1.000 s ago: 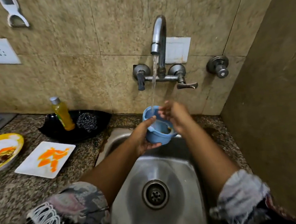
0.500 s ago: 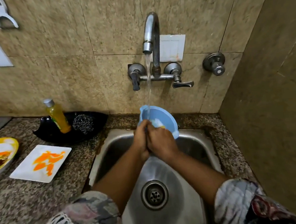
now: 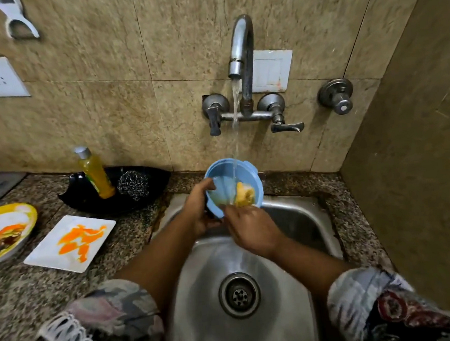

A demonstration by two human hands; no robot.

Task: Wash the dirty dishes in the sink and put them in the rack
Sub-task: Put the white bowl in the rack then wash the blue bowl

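Observation:
A light blue plastic bowl (image 3: 224,175) is tilted toward me over the back of the steel sink (image 3: 296,218), under the running stream from the tap (image 3: 241,52). My left hand (image 3: 199,212) grips the bowl's left rim. My right hand (image 3: 252,231) holds a yellow sponge (image 3: 244,194) pressed inside the bowl. On the counter at left lie a white square plate (image 3: 51,251) smeared with orange and a yellow-rimmed dirty bowl (image 3: 22,213).
A black dish (image 3: 87,198) behind the sink's left corner holds a yellow soap bottle (image 3: 96,174) and a steel scrubber (image 3: 133,186). Tiled walls close in at the back and right. The sink's drain (image 3: 239,294) lies below my arms.
The bowl has tipped from upright to facing me under the water. My right hand came down from above the bowl and now rubs the sponge inside it.

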